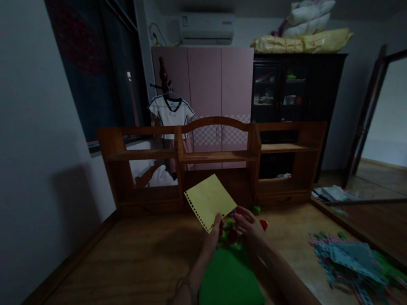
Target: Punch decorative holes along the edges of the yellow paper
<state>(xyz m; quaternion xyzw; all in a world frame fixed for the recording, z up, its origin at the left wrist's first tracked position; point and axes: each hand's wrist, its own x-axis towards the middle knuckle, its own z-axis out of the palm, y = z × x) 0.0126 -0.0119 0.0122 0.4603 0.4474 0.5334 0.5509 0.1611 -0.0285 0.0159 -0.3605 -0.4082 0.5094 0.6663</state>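
A yellow sheet of loose-leaf paper [211,199], with punched holes down its left edge, is held up and tilted over the desk. My left hand [214,233] pinches its lower edge, the thumb on the near side. At the sheet's lower right corner, the fingers of my right hand [247,222] are curled closed on the paper. Small red and green objects [232,234] lie behind and between my hands, partly hidden. Below my wrists sits a green rectangular block or box [228,284], flat on the wooden desktop [141,276].
A pile of light blue, pink and green strips [356,257] lies at the right. Small green [256,210] and red [264,224] pieces sit beyond my right hand. A wooden shelf unit [149,194] borders the far edge; a wall [30,145] stands at left.
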